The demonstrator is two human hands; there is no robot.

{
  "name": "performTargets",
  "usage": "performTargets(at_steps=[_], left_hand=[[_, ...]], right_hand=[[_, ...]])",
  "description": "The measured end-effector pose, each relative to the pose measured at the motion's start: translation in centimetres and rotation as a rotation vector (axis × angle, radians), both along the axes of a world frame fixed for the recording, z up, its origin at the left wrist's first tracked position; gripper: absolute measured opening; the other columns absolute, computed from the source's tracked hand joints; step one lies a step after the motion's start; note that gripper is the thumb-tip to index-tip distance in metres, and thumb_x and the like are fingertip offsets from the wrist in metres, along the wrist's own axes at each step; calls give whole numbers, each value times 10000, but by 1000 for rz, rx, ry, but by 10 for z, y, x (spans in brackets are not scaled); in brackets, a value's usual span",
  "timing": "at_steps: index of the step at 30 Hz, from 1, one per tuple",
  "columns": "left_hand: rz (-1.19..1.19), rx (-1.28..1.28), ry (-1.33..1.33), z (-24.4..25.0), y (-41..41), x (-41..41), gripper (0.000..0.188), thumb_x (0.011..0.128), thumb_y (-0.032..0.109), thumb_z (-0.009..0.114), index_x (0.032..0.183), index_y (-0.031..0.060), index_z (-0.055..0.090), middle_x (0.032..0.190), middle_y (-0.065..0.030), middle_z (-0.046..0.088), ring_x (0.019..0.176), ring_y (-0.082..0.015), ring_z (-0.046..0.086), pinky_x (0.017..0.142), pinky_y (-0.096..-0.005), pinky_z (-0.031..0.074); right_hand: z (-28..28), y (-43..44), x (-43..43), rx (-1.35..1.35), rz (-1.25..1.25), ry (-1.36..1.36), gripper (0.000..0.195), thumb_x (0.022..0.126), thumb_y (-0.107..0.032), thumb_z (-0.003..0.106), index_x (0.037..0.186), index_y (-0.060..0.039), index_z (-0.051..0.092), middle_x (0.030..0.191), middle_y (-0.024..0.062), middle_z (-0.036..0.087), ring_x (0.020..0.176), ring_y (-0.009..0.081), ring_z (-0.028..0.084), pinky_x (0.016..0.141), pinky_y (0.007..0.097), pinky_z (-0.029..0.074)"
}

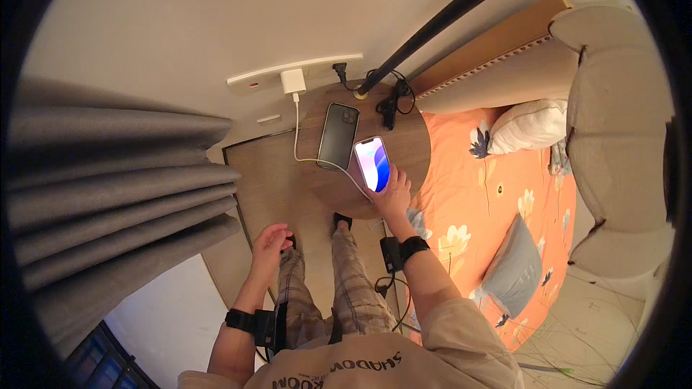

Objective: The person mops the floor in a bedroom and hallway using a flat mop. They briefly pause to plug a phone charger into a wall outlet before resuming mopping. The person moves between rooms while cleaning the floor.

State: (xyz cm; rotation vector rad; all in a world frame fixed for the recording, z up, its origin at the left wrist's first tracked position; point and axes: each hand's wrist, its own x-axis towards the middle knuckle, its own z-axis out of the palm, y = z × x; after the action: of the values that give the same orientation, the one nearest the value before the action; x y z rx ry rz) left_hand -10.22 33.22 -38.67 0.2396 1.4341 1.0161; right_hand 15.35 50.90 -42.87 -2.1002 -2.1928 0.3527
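Note:
My right hand (393, 194) grips the lower end of a smartphone (372, 162) whose screen is lit, over a round wooden bedside table (413, 146). A white charging cable (296, 135) runs from a white wall charger (293, 82) across a second smartphone (339, 132) to the lower end of the lit one. That second phone lies on the table with its dark back and camera lenses up. My left hand (271, 239) is held in the air below and left of the table, fingers loosely curled, with nothing seen in it.
A black pole (448, 21) rises from the table's far edge, beside a black power adapter with its cord (390, 108). A wall socket strip (319, 67) lies behind. Grey curtains (119, 173) hang at left; a bed with orange bedding (459, 194) stands at right.

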Motion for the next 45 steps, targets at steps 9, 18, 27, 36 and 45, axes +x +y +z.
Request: performTargets(at_steps=[9,18,27,36,45], left_hand=[[13,-13,9,8,-21,-11,208,911,176,511,1075,56,556,959,-61,613,822,-126,575,763,-267,474],[-47,32,-23,21,-26,-9,218,910,176,506,1073,40,557,970,-67,607,817,-136,574,766,-280,474],[-284,32,-24,37,-40,-12,232,907,199,520,1083,50,545,977,-59,598,824,-148,581,772,-279,479],[-462,-10,-12,49,-66,-6,251,908,207,504,1100,50,542,979,-59,598,834,-146,578,761,-283,467],[-578,-18,25,61,-92,64,251,902,211,519,1092,50,548,960,-49,615,800,-133,587,732,-273,478]], right_hand=[[-1,6,-13,-47,-246,-6,865,573,-418,758,1267,-80,368,1111,155,474,1002,377,474,812,453,458],[13,-19,13,45,-131,160,784,635,-287,752,1261,-29,356,1163,200,459,1065,392,447,875,450,411],[36,-235,106,-332,-514,445,436,699,-185,674,1063,-1,523,953,151,585,921,309,564,776,373,457],[47,-492,208,-852,-1178,686,255,836,-202,589,992,0,587,796,129,622,630,221,625,476,339,469],[17,-605,311,-321,-1957,1416,612,861,-527,462,1041,58,498,912,163,560,676,261,541,582,394,467]])
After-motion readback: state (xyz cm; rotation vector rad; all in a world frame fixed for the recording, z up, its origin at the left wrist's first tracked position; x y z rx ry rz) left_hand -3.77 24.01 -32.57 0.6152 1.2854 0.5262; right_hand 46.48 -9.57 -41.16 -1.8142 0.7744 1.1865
